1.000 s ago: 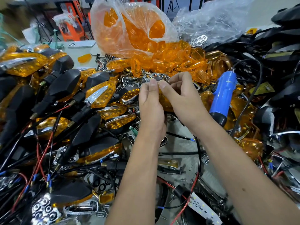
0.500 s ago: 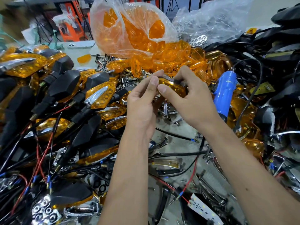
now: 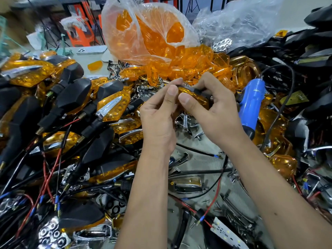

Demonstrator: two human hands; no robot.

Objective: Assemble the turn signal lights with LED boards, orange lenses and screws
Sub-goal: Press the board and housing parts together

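My right hand [image 3: 213, 112] grips a turn signal light [image 3: 195, 95] with an orange lens and a black housing, held above the cluttered table. My left hand [image 3: 159, 121] meets it from the left, fingers curled against the lens's left end with the thumb up beside my right thumb. Much of the light is hidden behind both hands. A white LED board [image 3: 227, 234] with red and black wires lies near the front edge. Loose orange lenses [image 3: 194, 67] are heaped just behind my hands.
Finished black-and-orange signals [image 3: 71, 105] pile up on the left. A blue electric screwdriver [image 3: 250, 105] lies right of my right hand. A plastic bag of orange lenses [image 3: 147, 33] stands behind. Chrome trims [image 3: 188, 186], wires and black housings [image 3: 314, 51] cover the table.
Both hands lifted the light slightly up and turned it, so its orange lens now shows between my thumbs. My left fingers closed onto its left end.
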